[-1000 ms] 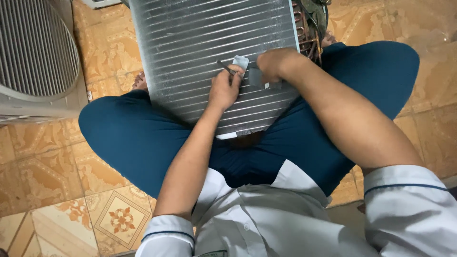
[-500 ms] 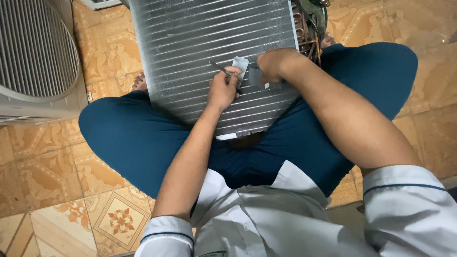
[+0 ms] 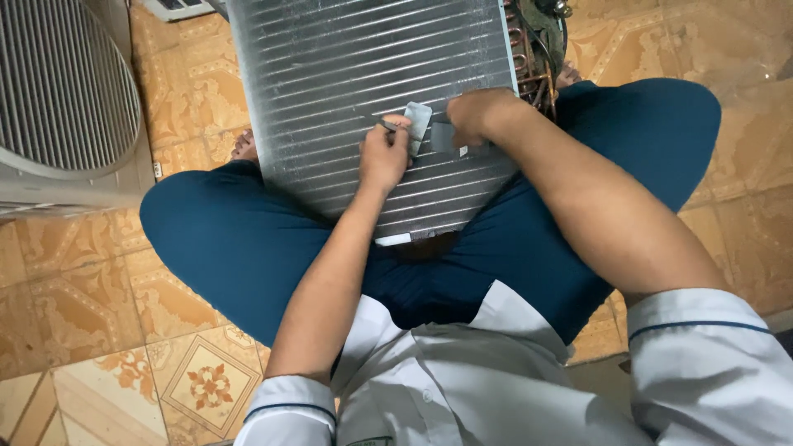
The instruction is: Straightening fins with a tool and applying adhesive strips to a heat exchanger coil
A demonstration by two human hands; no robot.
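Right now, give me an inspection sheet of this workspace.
Surface: patterned orange tile floor; person sits cross-legged on it.
Job's things: finned metal coil resting across the lap; small grey fin comb on its fins.
Clutter: nothing seen.
Hands: left hand pinches a thin tool beside the comb; right hand grips the comb's other part.
Cables: copper tubing at the coil's right end.
Surroundings: grilled fan unit at left.

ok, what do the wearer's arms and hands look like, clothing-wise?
Both forearms are bare. Short white sleeves with a thin dark band near the cuff cover the upper arms. The left hand and right hand are bare: no gloves, and no rings or watch that I can see.
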